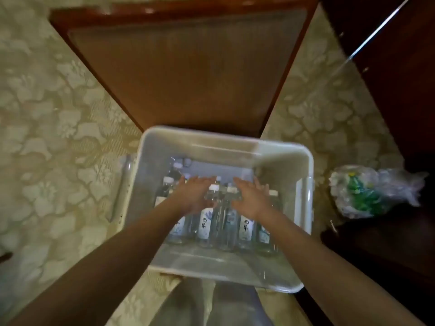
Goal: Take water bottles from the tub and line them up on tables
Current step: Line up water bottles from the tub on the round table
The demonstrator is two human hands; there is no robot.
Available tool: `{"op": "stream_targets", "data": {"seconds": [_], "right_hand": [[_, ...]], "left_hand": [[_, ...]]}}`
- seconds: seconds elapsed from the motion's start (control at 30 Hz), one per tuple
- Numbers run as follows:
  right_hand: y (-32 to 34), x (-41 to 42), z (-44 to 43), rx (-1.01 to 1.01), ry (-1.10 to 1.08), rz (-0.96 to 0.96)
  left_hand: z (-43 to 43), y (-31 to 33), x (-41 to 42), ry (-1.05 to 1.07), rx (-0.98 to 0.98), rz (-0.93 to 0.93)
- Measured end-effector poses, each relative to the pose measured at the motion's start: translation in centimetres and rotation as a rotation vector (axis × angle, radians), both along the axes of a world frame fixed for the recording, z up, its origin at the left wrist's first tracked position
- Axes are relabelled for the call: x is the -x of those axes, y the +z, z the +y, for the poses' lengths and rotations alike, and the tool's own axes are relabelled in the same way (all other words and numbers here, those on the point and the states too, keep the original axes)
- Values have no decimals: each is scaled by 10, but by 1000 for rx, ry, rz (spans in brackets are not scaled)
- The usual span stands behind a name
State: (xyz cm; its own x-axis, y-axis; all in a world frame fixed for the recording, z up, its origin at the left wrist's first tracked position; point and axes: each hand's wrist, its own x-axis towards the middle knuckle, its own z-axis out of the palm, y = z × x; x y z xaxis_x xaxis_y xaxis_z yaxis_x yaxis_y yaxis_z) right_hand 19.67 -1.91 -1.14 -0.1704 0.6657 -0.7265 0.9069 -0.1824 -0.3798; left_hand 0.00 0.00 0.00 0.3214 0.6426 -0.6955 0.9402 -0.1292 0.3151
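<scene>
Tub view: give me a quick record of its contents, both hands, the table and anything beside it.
tub: pale plastic, open top
water bottles: clear, white caps, lying side by side in the tub, caps pointing away from the person
left hand: inside the tub, fingers extended over the bottles, no grip visible
right hand: likewise, beside the left hand
table: brown wood, just beyond the tub's far rim
plastic bag: crumpled, to the right of the tub, something green inside

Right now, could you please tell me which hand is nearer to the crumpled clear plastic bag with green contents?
Right. The right hand reaches into the translucent white plastic tub on the side nearer the bag; the left hand is beside it, farther away.
</scene>
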Motion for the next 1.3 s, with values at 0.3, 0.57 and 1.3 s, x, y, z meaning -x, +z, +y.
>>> {"op": "stream_targets", "data": {"seconds": [0.3, 0.57, 1.3], "right_hand": [[-47, 0, 18, -13, 337, -93], [-43, 2, 19, -57, 355, -59], [-14, 9, -61, 134, -534, 484]], "left_hand": [[18, -37, -10, -193, 85, 90], [3, -38, -16, -194, -66, 126], [-71, -28, 21, 704, 242, -513]]}}
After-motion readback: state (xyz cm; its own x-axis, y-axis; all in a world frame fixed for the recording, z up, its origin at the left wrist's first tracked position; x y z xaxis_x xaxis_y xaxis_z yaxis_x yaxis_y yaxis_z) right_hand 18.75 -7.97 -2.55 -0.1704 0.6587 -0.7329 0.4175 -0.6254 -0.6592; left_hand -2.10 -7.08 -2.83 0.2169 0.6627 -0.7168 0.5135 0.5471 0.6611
